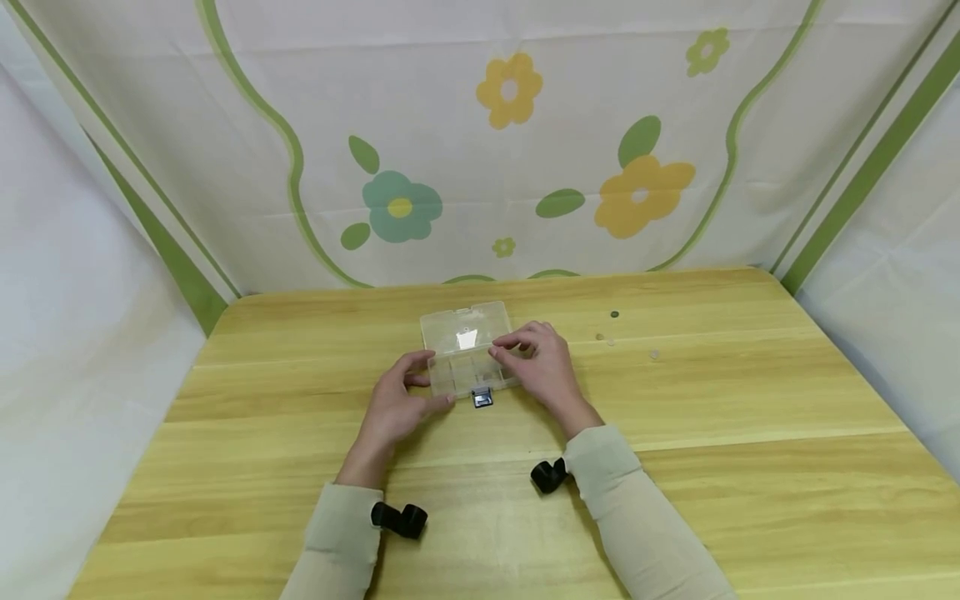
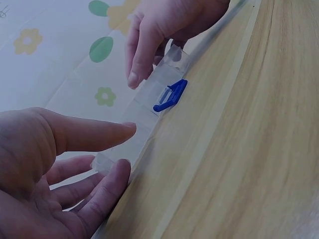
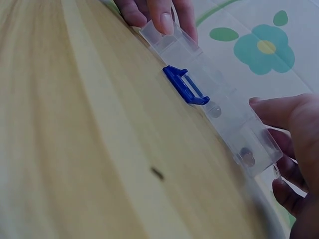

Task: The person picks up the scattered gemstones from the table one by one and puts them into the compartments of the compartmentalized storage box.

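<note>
A clear plastic compartment box lies on the table with its lid raised at the back and a blue latch at its front edge. My left hand grips the box's left end, thumb at the front and fingers round the side. Above the right-hand compartments hovers my right hand, its thumb apart from the fingers in the right wrist view; no thing is plainly visible in its grasp. Inside the box, a small round disc and another disc show through the front wall.
On the wooden table, to the right of the box, lie several small discs, among them a dark one and a pale one. A flower-printed cloth hangs behind the table's back edge.
</note>
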Tool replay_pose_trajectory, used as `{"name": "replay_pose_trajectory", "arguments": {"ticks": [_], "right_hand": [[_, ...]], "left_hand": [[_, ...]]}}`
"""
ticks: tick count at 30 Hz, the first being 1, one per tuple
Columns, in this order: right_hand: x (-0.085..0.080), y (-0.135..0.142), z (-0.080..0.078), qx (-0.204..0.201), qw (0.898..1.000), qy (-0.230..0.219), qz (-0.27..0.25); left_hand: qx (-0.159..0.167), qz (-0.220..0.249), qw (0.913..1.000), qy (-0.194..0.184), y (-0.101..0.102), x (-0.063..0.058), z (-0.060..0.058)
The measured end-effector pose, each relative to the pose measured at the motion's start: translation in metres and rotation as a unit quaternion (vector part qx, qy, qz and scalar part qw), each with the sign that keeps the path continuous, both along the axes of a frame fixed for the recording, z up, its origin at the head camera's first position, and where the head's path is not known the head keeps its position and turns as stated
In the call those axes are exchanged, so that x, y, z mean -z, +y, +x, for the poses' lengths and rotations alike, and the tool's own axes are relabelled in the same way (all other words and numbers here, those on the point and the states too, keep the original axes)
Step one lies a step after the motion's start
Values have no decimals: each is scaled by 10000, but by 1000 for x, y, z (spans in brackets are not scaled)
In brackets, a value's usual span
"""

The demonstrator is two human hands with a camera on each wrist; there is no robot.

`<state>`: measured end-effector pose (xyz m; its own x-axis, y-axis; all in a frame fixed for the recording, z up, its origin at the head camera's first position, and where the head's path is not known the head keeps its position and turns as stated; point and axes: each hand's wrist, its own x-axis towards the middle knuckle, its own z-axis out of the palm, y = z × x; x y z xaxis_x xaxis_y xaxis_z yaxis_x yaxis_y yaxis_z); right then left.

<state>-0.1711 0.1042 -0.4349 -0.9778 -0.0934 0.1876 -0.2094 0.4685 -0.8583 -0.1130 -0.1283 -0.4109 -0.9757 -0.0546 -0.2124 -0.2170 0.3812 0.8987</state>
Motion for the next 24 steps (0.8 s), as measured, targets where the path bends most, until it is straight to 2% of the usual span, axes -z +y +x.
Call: {"name": "replay_pose_trajectory", "arguments": {"ticks": [6, 24], "right_hand": [[-2, 6, -1, 228, 9992, 115, -308], [-1, 53, -7, 1220, 9913, 141, -467]], "left_hand": [[15, 59, 10000, 7, 0, 2, 0], [4, 122, 9999, 18, 0, 2, 2]]}}
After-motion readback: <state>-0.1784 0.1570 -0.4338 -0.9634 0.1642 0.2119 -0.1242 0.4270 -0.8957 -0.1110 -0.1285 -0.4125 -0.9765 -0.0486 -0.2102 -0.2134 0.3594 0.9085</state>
